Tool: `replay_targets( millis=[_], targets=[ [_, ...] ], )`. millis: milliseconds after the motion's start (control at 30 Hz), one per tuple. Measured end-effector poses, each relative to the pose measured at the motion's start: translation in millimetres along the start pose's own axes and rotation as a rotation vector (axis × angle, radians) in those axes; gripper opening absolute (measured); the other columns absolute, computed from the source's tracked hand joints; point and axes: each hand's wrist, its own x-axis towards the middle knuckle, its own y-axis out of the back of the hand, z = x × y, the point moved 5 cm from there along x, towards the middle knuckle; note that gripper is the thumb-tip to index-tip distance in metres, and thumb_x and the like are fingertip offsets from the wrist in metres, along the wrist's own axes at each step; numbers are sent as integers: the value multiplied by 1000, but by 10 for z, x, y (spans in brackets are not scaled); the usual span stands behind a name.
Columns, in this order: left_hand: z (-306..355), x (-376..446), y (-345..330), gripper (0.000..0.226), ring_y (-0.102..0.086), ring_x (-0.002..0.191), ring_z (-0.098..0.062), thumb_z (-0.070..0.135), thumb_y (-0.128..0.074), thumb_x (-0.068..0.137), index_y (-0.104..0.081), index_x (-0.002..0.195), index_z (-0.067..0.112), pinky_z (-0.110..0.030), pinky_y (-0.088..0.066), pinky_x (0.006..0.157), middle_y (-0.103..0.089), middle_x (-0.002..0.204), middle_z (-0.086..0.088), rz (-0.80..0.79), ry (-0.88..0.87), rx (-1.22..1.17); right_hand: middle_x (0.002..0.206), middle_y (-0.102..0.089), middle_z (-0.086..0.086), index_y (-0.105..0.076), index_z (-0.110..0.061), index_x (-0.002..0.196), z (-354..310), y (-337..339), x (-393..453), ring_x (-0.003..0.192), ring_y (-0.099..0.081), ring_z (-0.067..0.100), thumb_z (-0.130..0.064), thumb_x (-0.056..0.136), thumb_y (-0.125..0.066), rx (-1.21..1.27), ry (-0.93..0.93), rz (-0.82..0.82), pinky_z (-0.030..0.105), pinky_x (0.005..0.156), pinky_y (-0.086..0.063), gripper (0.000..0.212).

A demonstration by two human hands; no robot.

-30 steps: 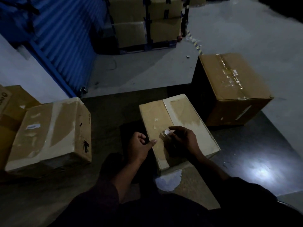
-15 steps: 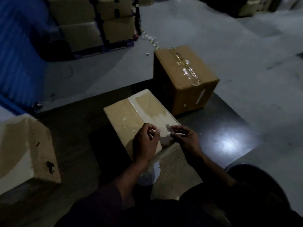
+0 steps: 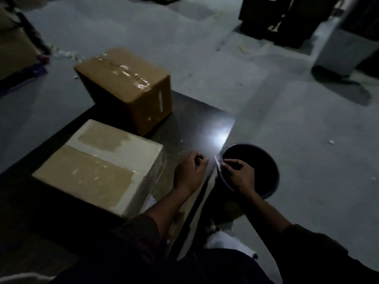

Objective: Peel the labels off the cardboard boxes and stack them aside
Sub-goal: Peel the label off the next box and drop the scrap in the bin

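Fingertips of the right hand (image 3: 239, 174) pinch what looks like a peeled label scrap (image 3: 217, 163) over the black bucket (image 3: 272, 171) off the dark mat's (image 3: 194, 124) right edge, left hand (image 3: 189, 171) loosely curled, apparently empty, beside the stripped box (image 3: 98, 167); adhesive could cling, spoiling the drop.

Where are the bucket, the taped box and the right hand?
bucket (image 3: 272, 162): head view, right rim.
taped box (image 3: 121, 78): head view, top face.
right hand (image 3: 239, 173): head view, back of hand.
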Motion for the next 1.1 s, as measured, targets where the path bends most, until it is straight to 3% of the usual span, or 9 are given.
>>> replay_targets(
  millis=[67,167,267,500,633,733,933,1100],
  targets=[
    [78,27,-319,29,-66,75,-16,50,-59,91,-64,91,21,-33,-53,67,-69,81,4,-158,15,35,83,-73,8,-76,-6,90,192,314,120,66,-61,3,-9,81,-76,-65,-40,120,13,63,-47,10],
    [182,79,-788,21,-67,81,-16,43,-60,94,-66,96,22,-31,-52,74,-71,88,3,-398,2,110,88,-74,12,-76,-5,91,519,660,287,75,-64,14,-11,81,-76,-103,-151,233,23,70,-46,12],
    [267,194,-1164,18,-67,90,-17,38,-61,94,-66,103,23,-36,-55,84,-71,98,2,-494,26,134,89,-74,14,-76,-5,91,792,893,463,78,-66,19,-11,80,-76,-106,-242,271,26,74,-48,12],
    [354,384,-1882,22,-68,91,-18,36,-65,90,-66,107,22,-33,-54,85,-72,97,1,-514,162,223,83,-67,2,-75,-10,91,1062,1193,978,80,-62,16,-12,81,-74,-176,-367,194,20,75,-41,10],
    [301,432,-2042,22,-67,92,-16,37,-65,90,-66,108,23,-31,-53,86,-70,93,6,-497,241,252,87,-73,-1,-74,-21,82,1208,1183,1229,83,-66,14,-12,80,-75,-216,-407,84,21,76,-47,9],
    [333,461,-2041,24,-66,93,-15,35,-64,92,-66,111,22,-28,-50,85,-71,96,4,-464,263,264,83,-71,-1,-75,-16,86,1288,1157,1319,84,-67,16,-10,79,-76,-220,-430,29,20,73,-44,9],
    [329,556,-1935,22,-67,91,-18,33,-65,91,-65,110,21,-38,-55,88,-66,86,6,-392,322,196,86,-71,1,-74,-16,87,1164,1012,1412,85,-66,16,-11,80,-76,-251,-334,-64,22,74,-44,8],
    [316,610,-1704,22,-67,96,-23,28,-63,94,-64,112,17,-36,-54,87,-70,98,-4,-261,368,109,90,-72,-2,-72,-20,88,791,712,1451,86,-66,13,-16,82,-75,-277,-150,-174,24,77,-47,8]
  ],
)
